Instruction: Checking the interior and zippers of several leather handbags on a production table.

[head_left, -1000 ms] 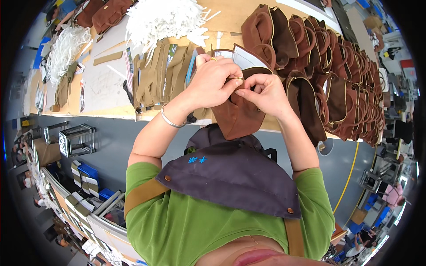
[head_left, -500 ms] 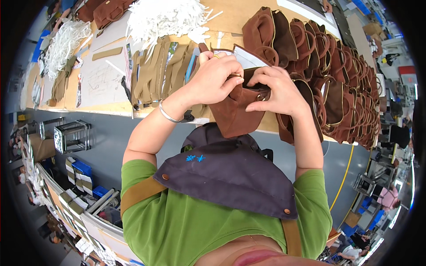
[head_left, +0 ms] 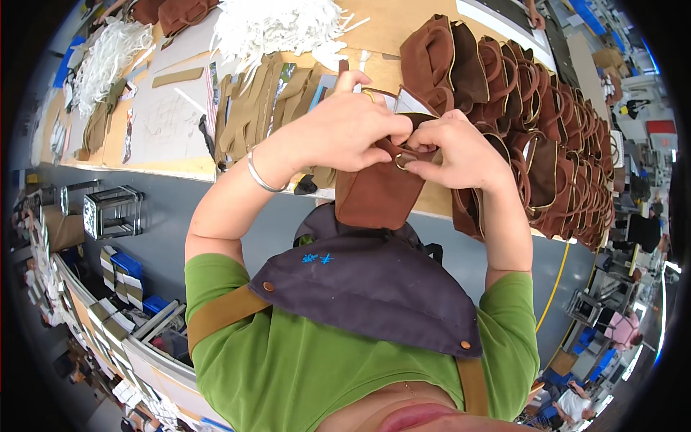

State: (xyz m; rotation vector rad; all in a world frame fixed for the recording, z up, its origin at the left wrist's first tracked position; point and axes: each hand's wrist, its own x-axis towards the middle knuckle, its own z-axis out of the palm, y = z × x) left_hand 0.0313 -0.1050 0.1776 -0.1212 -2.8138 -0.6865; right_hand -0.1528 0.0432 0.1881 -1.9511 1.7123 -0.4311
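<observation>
A small brown bag (head_left: 378, 196) is held at the table's front edge, just above my dark apron. My left hand (head_left: 353, 128) pinches the upper edge of the bag, its thumb and index finger curled in close to the rim. From the other side my right hand (head_left: 461, 153) grips the same rim, with its thumb next to a metal ring (head_left: 401, 161) on the bag. The two sets of fingertips nearly meet. White material shows in the bag's mouth behind them, and the exact spot that the fingertips press is partly hidden.
Rows of similar brown bags (head_left: 554, 137) with handles and gold zips crowd the right of the table. Olive-brown strips (head_left: 252, 108) lie to the left, and a heap of white strips (head_left: 277, 32) lies behind. A metal stool (head_left: 111, 212) stands on the floor at left.
My right hand has closed from a spread grasp to a pinch on the bag's rim. My left hand has shifted slightly right, toward it. The bag has turned and sits more upright.
</observation>
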